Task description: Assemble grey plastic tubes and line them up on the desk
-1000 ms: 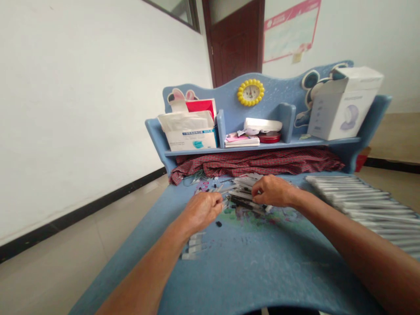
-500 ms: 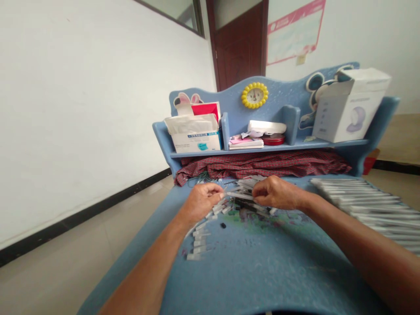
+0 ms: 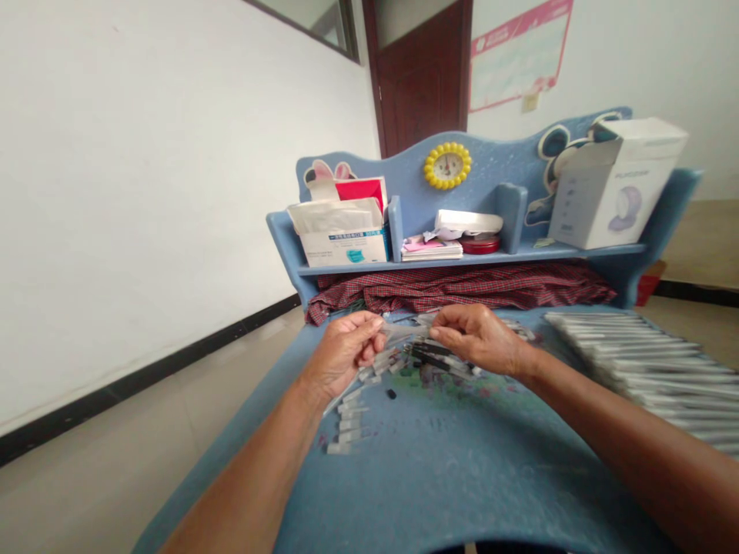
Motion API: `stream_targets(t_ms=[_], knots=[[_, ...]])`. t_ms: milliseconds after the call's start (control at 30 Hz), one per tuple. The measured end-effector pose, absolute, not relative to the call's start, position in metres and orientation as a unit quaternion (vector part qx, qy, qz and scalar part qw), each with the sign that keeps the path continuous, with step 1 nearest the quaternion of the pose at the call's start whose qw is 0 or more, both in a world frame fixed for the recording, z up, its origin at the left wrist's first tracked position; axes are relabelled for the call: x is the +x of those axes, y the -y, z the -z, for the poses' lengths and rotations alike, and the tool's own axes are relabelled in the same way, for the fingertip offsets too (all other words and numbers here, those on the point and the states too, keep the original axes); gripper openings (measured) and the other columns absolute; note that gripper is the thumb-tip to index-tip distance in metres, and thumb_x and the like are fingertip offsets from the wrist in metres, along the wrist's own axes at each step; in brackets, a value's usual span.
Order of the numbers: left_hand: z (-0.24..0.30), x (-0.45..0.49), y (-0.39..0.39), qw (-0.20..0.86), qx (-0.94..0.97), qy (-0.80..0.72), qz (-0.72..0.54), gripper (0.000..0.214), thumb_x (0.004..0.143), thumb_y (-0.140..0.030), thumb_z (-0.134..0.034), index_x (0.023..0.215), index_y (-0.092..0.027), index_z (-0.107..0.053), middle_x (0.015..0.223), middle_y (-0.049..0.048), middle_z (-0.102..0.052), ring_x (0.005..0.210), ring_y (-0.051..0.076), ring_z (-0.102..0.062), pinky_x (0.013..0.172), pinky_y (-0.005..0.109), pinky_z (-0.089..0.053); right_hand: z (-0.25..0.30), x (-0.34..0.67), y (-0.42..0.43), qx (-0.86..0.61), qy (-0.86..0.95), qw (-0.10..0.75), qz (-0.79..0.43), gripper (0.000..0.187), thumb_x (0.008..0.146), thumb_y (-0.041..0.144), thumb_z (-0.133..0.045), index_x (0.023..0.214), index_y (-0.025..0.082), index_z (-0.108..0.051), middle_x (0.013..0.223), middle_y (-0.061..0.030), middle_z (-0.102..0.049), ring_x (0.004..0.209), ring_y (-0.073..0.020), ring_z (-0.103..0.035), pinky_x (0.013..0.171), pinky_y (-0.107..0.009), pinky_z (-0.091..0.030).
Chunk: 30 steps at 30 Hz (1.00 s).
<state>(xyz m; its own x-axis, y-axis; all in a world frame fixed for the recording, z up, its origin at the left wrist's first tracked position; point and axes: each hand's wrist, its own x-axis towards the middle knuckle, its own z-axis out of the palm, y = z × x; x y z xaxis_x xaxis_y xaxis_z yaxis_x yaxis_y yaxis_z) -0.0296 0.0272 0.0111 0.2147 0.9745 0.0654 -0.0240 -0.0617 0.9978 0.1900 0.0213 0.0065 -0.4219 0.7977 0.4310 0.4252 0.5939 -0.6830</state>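
Note:
Over the blue desk [image 3: 462, 462], a slim, translucent whitish pen part [image 3: 404, 331] spans the gap between my hands. My left hand [image 3: 349, 346] pinches its left end between thumb and fingers. At the other end, the fingertips of my right hand [image 3: 476, 338] are closed on it. Blur hides its exact shape. Below lies a pile of pen parts [image 3: 439, 360], some black, some clear. Small clear pieces like pen caps [image 3: 349, 427] form a curved row beside my left wrist. A small black piece [image 3: 391, 394] lies alone nearer to me.
Many white pens [image 3: 652, 369] lie stacked at the right. Behind the pile, a red checked cloth [image 3: 462, 288] is bunched under the shelf [image 3: 340, 269]. On the shelf stand a mask box [image 3: 346, 245], papers [image 3: 430, 250], a red tin [image 3: 480, 245] and a large white box [image 3: 617, 188].
My hands have come closer together, the right one moving left. Both now grip the translucent pen part between them. My left hand has turned so more of its fingers show.

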Motion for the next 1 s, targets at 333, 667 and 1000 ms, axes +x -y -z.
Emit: stream_targets(t_ms=[333,667,1000], knots=[[-0.019,-0.023,-0.019,0.556,0.538,-0.391,-0.500,0.021,0.066,-0.027,-0.070,0.067,-0.014,-0.053,0.048,-0.0051,-0.054,0.034,0.002,-0.036,0.034,0.013,-0.023,-0.010,0.181,-0.005,-0.389,0.823,0.399,-0.113,0.020,0.084,0.025,-0.047,0.069,0.016,-0.055,0.060,0.0014,-0.051,0.057,-0.0099,-0.045,0.056,-0.022,-0.031],[-0.024,-0.034,-0.021,0.484,0.626,-0.445,-0.420,0.018,0.067,-0.029,-0.067,0.066,-0.014,-0.057,0.051,-0.0015,-0.059,0.038,0.004,-0.043,0.038,0.015,-0.030,-0.010,0.184,-0.017,-0.366,0.827,0.377,-0.202,0.022,0.083,0.029,-0.049,0.069,0.014,-0.058,0.058,0.0026,-0.049,0.055,-0.0085,-0.043,0.052,-0.021,-0.029],[-0.025,-0.029,-0.017,0.316,0.820,-0.421,-0.225,0.019,0.073,-0.028,-0.058,0.078,-0.015,-0.071,0.068,-0.0001,-0.064,0.065,0.013,-0.055,0.061,0.022,-0.040,-0.006,0.177,-0.014,-0.361,0.844,0.300,-0.259,0.025,0.082,0.026,-0.052,0.061,0.013,-0.056,0.049,0.0062,-0.040,0.047,-0.0049,-0.034,0.048,-0.019,-0.025]])
